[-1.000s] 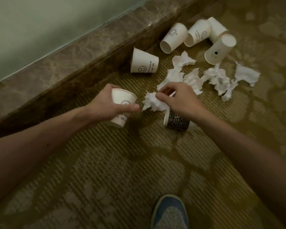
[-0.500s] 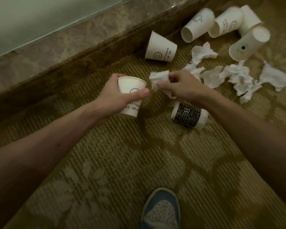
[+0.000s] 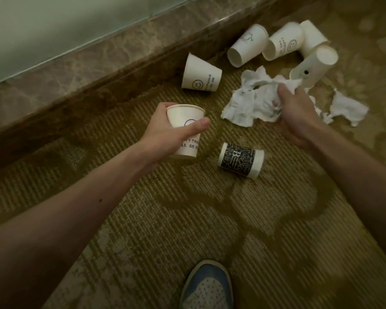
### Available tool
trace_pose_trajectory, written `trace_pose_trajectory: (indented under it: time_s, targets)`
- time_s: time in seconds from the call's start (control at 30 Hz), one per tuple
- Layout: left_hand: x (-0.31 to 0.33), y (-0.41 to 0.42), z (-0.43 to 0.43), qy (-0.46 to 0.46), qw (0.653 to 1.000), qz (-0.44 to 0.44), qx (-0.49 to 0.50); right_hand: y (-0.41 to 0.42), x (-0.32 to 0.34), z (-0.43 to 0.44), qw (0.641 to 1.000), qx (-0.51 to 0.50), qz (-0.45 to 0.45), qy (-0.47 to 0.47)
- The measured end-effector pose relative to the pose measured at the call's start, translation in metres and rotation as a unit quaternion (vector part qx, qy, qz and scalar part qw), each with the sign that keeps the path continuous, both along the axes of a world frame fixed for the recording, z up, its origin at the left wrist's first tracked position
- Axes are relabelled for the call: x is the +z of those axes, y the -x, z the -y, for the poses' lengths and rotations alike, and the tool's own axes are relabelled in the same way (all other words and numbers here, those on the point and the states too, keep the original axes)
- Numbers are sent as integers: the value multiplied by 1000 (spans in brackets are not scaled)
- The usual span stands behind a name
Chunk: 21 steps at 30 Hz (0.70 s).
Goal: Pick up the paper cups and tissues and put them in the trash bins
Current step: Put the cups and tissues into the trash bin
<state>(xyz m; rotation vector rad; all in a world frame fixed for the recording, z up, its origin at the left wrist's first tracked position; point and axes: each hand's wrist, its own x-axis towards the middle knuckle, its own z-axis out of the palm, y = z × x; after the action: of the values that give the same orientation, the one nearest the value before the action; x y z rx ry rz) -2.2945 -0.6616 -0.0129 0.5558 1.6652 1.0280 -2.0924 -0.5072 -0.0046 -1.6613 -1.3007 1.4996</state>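
On the olive patterned carpet (image 3: 187, 219) by the brown marble skirting (image 3: 76, 74): white paper cups and crumpled tissues are scattered, and no trash bin is seen.
Left hand (image 3: 165, 134): a white paper cup with blue lettering (image 3: 185, 130) is held upright off the carpet with fingers and thumb wrapped round its wall, much as half a second ago.
Right hand (image 3: 296, 112): the single small tissue pinched beside the held cup's mouth half a second ago is no longer seen there. The hand is now moved to the pile and is closed on a large bunch of crumpled white tissues (image 3: 247, 101).
Small tissue: whether it is inside the held cup cannot be told, since the cup's inside is hidden.
Left on the carpet: a black printed paper cup (image 3: 241, 160) on its side near the hands, an upturned smiley cup (image 3: 201, 74) near the skirting, four white cups (image 3: 247, 45) clustered beyond, and a torn white tissue (image 3: 348, 108) right of the hand.
Meaning for the task: gathering is judged to be under way, with most tissues taken in one grab. Six cups and the carry to the bins are not yet done.
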Motion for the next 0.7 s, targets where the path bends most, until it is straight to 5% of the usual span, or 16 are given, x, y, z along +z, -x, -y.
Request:
trace_pose_trajectory:
  time_s: [0.07, 0.23, 0.47, 0.7]
  targets:
    - [-2, -3, -5, 0, 1000, 3, 0, -6, -8, -2, 982, 73, 152, -80]
    - [-9, -9, -13, 4, 1000, 4, -11, 12, -27, -6, 921, 238, 246, -184]
    - [-15, -6, -25, 14, 1000, 26, 0, 44, -49, -13, 833, 361, 381, -174]
    - [-16, 0, -29, 10, 999, 32, 7, 48, -37, -5, 874, 339, 314, -150]
